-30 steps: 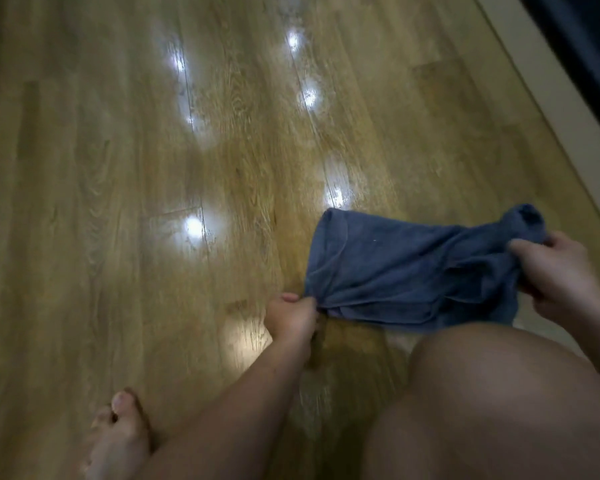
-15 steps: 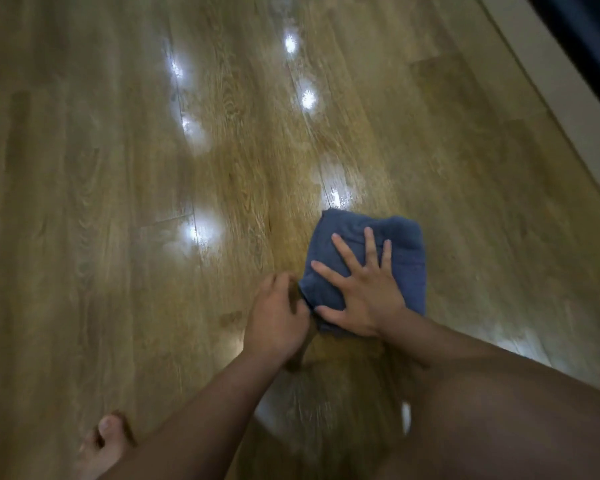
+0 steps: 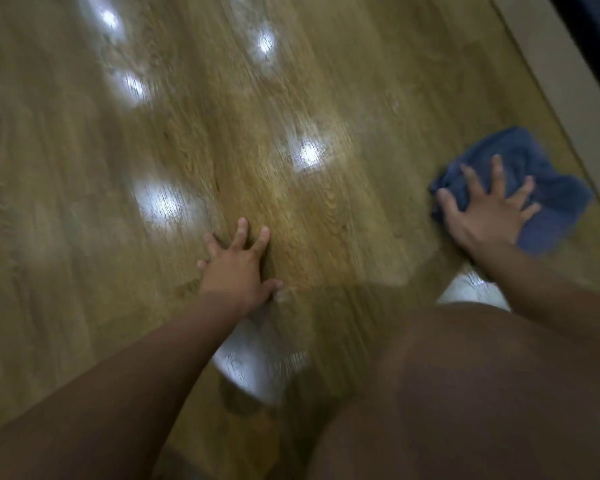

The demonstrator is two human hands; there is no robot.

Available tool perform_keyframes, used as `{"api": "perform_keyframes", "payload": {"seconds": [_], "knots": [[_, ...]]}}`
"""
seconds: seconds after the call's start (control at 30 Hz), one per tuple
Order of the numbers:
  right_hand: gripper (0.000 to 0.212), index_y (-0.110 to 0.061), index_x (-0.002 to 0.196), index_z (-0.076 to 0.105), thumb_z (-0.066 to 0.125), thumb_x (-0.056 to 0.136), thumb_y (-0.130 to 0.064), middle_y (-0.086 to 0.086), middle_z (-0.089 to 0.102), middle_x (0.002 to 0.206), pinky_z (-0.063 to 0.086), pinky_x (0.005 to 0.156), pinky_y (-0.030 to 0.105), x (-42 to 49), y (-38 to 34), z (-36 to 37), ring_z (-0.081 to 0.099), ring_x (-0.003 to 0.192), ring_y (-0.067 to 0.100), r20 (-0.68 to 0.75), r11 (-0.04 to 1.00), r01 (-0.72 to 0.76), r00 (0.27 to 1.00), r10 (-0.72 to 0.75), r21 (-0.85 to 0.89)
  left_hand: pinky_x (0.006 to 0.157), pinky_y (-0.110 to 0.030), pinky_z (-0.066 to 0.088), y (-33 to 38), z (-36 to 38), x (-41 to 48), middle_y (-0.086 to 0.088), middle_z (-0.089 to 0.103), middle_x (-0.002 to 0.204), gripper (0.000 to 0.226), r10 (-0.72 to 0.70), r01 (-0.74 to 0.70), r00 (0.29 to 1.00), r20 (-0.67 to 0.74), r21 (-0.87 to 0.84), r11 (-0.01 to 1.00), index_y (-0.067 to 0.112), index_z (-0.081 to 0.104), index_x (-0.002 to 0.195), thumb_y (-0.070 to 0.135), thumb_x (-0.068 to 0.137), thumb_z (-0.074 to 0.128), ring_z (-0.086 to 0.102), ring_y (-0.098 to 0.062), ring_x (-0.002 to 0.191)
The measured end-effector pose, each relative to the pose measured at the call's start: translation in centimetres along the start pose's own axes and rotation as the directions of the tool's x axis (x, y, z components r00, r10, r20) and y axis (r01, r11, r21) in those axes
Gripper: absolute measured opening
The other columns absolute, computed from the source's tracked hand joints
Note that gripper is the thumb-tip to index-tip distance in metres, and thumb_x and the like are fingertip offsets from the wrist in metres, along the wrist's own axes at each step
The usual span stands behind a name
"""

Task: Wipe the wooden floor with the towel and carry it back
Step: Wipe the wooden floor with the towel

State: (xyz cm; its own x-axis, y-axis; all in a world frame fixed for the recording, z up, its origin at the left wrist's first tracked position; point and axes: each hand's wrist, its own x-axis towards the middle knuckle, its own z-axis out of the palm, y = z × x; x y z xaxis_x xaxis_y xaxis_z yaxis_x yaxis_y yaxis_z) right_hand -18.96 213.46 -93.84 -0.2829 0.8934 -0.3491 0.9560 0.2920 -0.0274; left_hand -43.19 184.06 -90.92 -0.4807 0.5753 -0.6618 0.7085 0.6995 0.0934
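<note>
Likely soft, light towel [image 3: 551, 199] at 3 o'clock, pressed under spread right hand [image 3: 482, 216]; left hand [image 3: 236, 268] splayed, empty, on floor [image 3: 361, 98]. Probably best bunched mid-cloth.

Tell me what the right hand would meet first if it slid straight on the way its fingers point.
The right hand presses flat on the towel, fingers pointing away and slightly right. Past the towel lies bare wooden floor, then probably the pale strip at the floor's edge; depth is unclear.
</note>
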Motion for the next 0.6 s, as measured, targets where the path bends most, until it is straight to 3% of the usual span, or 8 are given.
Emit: {"api": "perform_keyframes", "payload": {"seconds": [0.1, 0.2, 0.27, 0.3, 0.37, 0.43, 0.5, 0.6], "knots": [[0.068, -0.05, 0.148, 0.035, 0.018, 0.088, -0.077, -0.009, 0.012, 0.168, 0.011, 0.115, 0.072, -7.6, -4.1, 3.2, 0.0, 0.15, 0.05, 0.024, 0.926, 0.363, 0.932, -0.363, -0.105, 0.111, -0.069, 0.026, 0.1, 0.2, 0.0, 0.005, -0.016, 0.166, 0.1, -0.001, 0.002, 1.0, -0.008, 0.025, 1.0, 0.043, -0.004, 0.157, 0.07, 0.084, 0.059, -0.002, -0.052, 0.147], [0.061, -0.053, 0.149, 0.03, 0.026, 0.092, -0.074, -0.006, 0.012, 0.168, 0.017, 0.114, 0.072, -15.6, -7.3, 7.8, 0.002, 0.152, 0.045, 0.109, 0.576, 0.81, 0.586, -0.803, -0.107, 0.114, -0.068, 0.023, -0.2, 0.3, 0.2, 0.004, -0.02, 0.165, 0.104, 0.026, -0.026, 1.0, 0.01, 0.02, 0.999, 0.043, -0.007, 0.157, 0.068, 0.083, 0.062, -0.006, -0.052, 0.147], [0.074, -0.043, 0.155, 0.025, 0.04, 0.089, -0.072, -0.001, 0.015, 0.168, 0.02, 0.118, 0.066, -15.3, -6.5, 8.7, 0.012, 0.153, 0.039, 0.173, 0.355, 0.927, 0.372, -0.912, -0.123, 0.115, -0.069, 0.022, -0.6, 0.5, 0.0, 0.004, -0.026, 0.164, 0.107, 0.04, -0.041, 0.999, 0.028, 0.013, 0.999, 0.045, -0.008, 0.156, 0.066, 0.081, 0.066, -0.01, -0.052, 0.147], [0.077, -0.037, 0.154, 0.034, 0.045, 0.086, -0.071, 0.002, 0.029, 0.164, 0.027, 0.115, 0.064, -13.7, -5.2, 8.0, 0.026, 0.149, 0.04, 0.106, 0.355, 0.922, 0.373, -0.922, -0.154, 0.114, -0.071, 0.02, -0.9, 0.6, -0.3, 0.004, -0.031, 0.162, 0.109, 0.032, -0.032, 0.999, 0.021, 0.008, 0.999, 0.049, -0.01, 0.154, 0.067, 0.079, 0.067, -0.013, -0.052, 0.147], [0.08, -0.034, 0.149, 0.045, 0.053, 0.078, -0.071, 0.005, 0.048, 0.152, 0.035, 0.109, 0.066, -10.3, -1.5, 6.2, 0.043, 0.14, 0.04, -0.082, 0.564, 0.805, 0.559, -0.825, -0.187, 0.11, -0.076, 0.017, -1.4, 0.9, -0.9, 0.003, -0.04, 0.157, 0.111, -0.001, 0.001, 1.0, 0.004, 0.02, 1.0, 0.055, -0.015, 0.149, 0.074, 0.075, 0.065, -0.018, -0.054, 0.145], [0.089, -0.04, 0.153, 0.031, 0.051, 0.076, -0.079, 0.002, 0.04, 0.158, 0.022, 0.112, 0.07, -5.6, 4.2, 3.9, 0.032, 0.147, 0.036, -0.143, 0.787, 0.578, 0.778, -0.611, -0.216, 0.108, -0.078, 0.017, -1.8, 1.2, -0.9, 0.002, -0.042, 0.156, 0.112, -0.019, 0.019, 1.0, -0.009, 0.024, 1.0, 0.058, -0.018, 0.147, 0.08, 0.071, 0.062, -0.021, -0.055, 0.143], [0.091, -0.048, 0.155, 0.014, 0.033, 0.077, -0.091, -0.006, 0.016, 0.167, 0.009, 0.116, 0.071, -0.8, 10.1, 1.4, 0.009, 0.154, 0.03, -0.107, 0.959, 0.223, 0.964, -0.243, -0.175, 0.108, -0.078, 0.02, -2.0, 1.3, -0.8, 0.001, -0.037, 0.159, 0.112, -0.023, 0.023, 1.0, 0.007, 0.009, 1.0, 0.06, -0.018, 0.146, 0.081, 0.07, 0.062, -0.02, -0.055, 0.144], [0.096, -0.043, 0.155, 0.014, 0.026, 0.075, -0.094, -0.008, 0.013, 0.164, 0.017, 0.117, 0.065, 2.2, 11.7, -1.6, 0.01, 0.15, 0.037, -0.041, 0.998, -0.057, 0.998, 0.055, -0.034, 0.108, -0.077, 0.021, -2.0, 1.1, -0.5, 0.001, -0.03, 0.162, 0.111, -0.029, 0.03, 0.999, 0.021, -0.009, 1.0, 0.059, -0.013, 0.148, 0.077, 0.071, 0.066, -0.019, -0.055, 0.144]]}}
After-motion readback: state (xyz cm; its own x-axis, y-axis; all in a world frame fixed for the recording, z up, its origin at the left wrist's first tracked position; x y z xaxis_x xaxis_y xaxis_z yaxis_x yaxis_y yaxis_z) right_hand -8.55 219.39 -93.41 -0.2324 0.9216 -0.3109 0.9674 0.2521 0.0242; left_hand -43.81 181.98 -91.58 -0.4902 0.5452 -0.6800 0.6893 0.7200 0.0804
